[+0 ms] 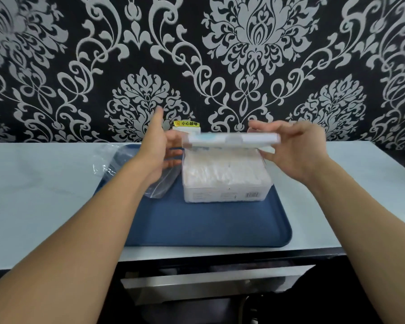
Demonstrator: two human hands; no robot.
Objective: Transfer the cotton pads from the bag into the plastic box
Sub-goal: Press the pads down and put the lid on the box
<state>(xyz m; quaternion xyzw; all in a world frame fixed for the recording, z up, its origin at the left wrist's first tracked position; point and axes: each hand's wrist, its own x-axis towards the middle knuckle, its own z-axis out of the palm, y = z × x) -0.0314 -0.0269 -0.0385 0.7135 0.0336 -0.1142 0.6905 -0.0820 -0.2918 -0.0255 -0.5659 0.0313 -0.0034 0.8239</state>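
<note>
Plastic box (225,181) sits on blue tray (204,220), toward the tray's 12 o'clock, packed with white cotton pads (222,169) up to the rim. Barcode label faces the viewer on the box's front wall.

Lid (234,139) hangs level just above the box opening, apart from the rim, slightly motion-blurred. Right hand (295,150) grasps the lid's end at 3 o'clock, fingers over the top and thumb underneath. Left hand (160,146) is at the lid's 9 o'clock end, thumb raised, fingers loosely spread toward the lid edge; contact is blurred, so can't tell if it is gripping or released.

Clear bag (126,169) lies crumpled at 9 o'clock of the box, partly on the tray and partly on the white counter (45,195), partly hidden under the left forearm. It looks flat; any contents can't be made out.

Yellow warning sticker (186,123) and a white fitting under it sit on the wall at 12 o'clock, behind the lid. Black-and-silver damask wallpaper (255,43) covers the wall. Metal drawer front (211,281) shows under the counter at 6 o'clock.
</note>
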